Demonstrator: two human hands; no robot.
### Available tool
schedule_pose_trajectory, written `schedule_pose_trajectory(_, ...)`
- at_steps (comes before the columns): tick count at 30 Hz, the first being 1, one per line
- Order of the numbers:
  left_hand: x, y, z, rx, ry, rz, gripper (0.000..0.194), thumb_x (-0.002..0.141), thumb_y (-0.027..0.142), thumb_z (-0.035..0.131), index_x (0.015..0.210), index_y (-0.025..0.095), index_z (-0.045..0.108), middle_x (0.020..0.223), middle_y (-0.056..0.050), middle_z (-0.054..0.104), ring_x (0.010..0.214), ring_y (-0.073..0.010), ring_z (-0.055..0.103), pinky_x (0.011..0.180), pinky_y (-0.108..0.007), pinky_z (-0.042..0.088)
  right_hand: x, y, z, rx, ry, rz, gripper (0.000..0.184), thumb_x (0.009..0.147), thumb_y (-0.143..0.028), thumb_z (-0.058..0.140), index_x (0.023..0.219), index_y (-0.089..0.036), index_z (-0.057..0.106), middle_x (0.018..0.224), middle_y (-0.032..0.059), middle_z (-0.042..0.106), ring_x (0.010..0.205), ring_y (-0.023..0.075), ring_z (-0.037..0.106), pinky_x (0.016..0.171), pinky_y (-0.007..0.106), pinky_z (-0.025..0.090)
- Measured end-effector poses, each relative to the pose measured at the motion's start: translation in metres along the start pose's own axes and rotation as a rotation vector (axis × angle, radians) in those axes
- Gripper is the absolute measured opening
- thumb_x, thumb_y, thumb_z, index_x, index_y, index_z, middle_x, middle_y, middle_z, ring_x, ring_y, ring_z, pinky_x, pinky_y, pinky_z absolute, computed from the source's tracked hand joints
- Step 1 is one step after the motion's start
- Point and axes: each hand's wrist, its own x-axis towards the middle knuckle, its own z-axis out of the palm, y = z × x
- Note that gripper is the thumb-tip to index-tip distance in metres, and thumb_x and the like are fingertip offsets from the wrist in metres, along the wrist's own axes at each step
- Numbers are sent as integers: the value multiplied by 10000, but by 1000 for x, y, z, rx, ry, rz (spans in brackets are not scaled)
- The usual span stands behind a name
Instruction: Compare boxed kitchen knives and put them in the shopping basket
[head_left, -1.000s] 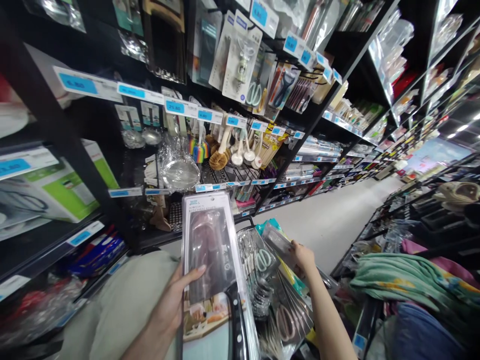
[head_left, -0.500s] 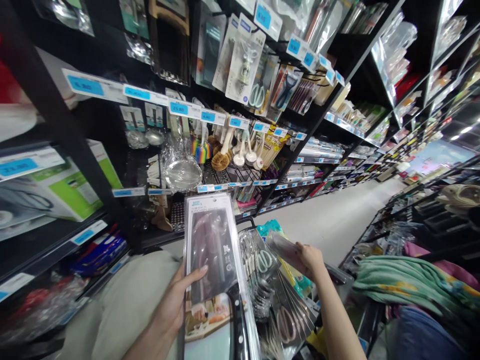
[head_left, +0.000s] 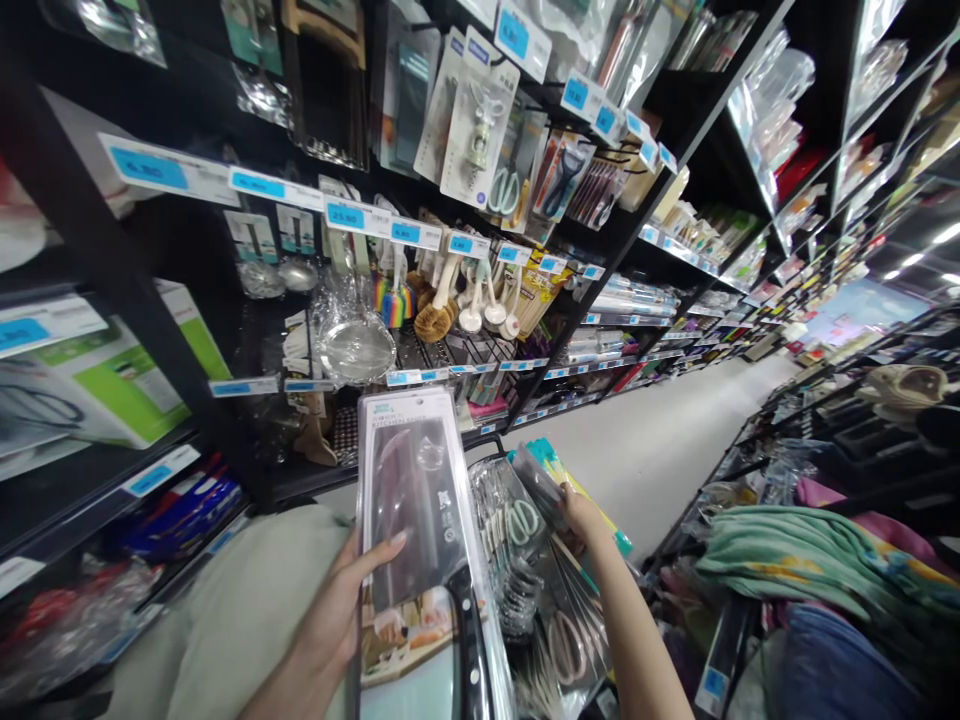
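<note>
My left hand (head_left: 352, 590) grips a packaged kitchen knife (head_left: 420, 500) by its left edge, thumb across the front. The pack is clear plastic on a printed card, with a broad blade and a black riveted handle. My right hand (head_left: 579, 512) is closed around a long, dark, flat package (head_left: 537, 478); its exact kind is unclear. Below and between the hands are packaged scissors (head_left: 520, 522) with pale green handles, and another pair of scissors (head_left: 566, 645) with pinkish handles. A teal and yellow package (head_left: 559, 470) lies just behind my right hand.
Shelving on the left holds strainers (head_left: 356, 350), brushes (head_left: 435, 318), white spoons (head_left: 471, 312) and hanging carded tools (head_left: 478, 130). Blue price tags line the shelf edges. At right are folded green fabric (head_left: 795, 565) and blue fabric (head_left: 840, 660). A pale aisle floor (head_left: 660, 430) runs between.
My right hand has moved left with the dark package, over the heap of packaged tools. My left hand still holds the packaged knife. The view has shifted slightly.
</note>
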Motion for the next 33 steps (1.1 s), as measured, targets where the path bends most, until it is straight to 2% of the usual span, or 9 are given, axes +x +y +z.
schedule_pose_trajectory(9,-5,4,5,-8,11,-28,595,720,95,660,1275,260,521,1054,-68,702,740,-218,706,618,-334,602,19,5,4,-15,50,94,313,910,-266,450,1191,-145,519,1106,149,659,980,251,638,707,286,425)
schedule_pose_trajectory(15,-4,4,5,50,50,-41,612,716,118,671,1282,288,514,1022,-55,708,786,-258,707,526,-342,593,34,5,12,-8,44,136,318,914,-292,458,1203,-169,504,1089,139,663,979,241,641,708,287,428)
schedule_pose_trajectory(20,-2,4,8,-10,43,-51,568,734,70,640,1254,278,543,982,-40,720,775,-220,708,599,-309,598,27,7,24,-6,36,101,353,912,-275,454,1231,-128,481,1109,169,648,1011,258,623,776,307,423)
schedule_pose_trajectory(24,1,1,8,-75,0,-16,552,734,48,629,1240,253,551,966,-39,721,787,-197,703,680,-301,593,17,7,34,13,9,42,472,880,-239,495,1320,-95,402,1130,173,646,1028,254,613,805,280,404)
schedule_pose_trajectory(29,4,-4,1,-11,3,-20,542,717,98,666,1222,257,553,967,-48,714,731,-226,699,593,-339,590,19,17,33,62,-29,4,482,854,-216,540,1309,-97,435,1116,164,657,1022,251,615,803,265,392)
schedule_pose_trajectory(33,6,-6,-2,-47,-40,9,557,707,111,679,1225,263,540,927,-42,712,741,-236,699,589,-329,579,16,29,38,107,-35,44,490,854,-182,526,1321,-67,427,1109,197,653,1029,260,613,815,284,395)
